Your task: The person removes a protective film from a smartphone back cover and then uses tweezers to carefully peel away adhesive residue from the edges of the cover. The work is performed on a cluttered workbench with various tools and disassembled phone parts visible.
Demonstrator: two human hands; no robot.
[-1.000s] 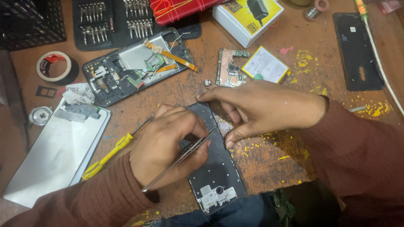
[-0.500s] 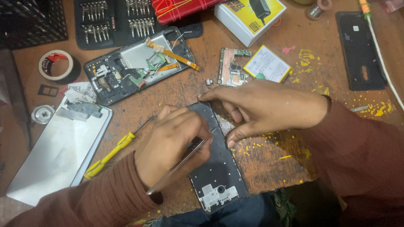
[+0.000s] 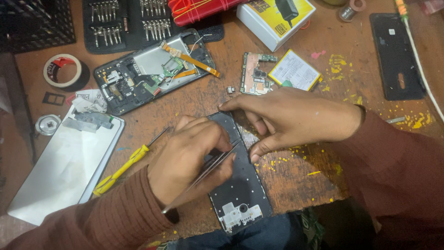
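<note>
Pinched between the fingers of the left hand (image 3: pixel 185 159) is a pair of thin metal tweezers (image 3: pixel 210 167), the tips pointing into the middle of the dark phone frame (image 3: pixel 240 185) that lies flat at the near edge of the wooden table (image 3: pixel 286 176). The right hand (image 3: pixel 296 121) holds nothing; its fingers are spread and press on the upper end of the frame to keep it steady, thumb at the side edge.

I think the risk is a slip. If the tweezers jump off, the sharp tips can scratch the frame or poke the right thumb, which is very close. Also the frame hangs partly over the table edge, so a strong push may tip it into the lap.

Beside the left wrist lies a yellow screwdriver (image 3: pixel 122 169), and further left a white screen panel (image 3: pixel 60 171). Behind the hands are another opened phone (image 3: pixel 138 74), a small circuit board (image 3: pixel 254 76) and a bit set (image 3: pixel 125 18).
</note>
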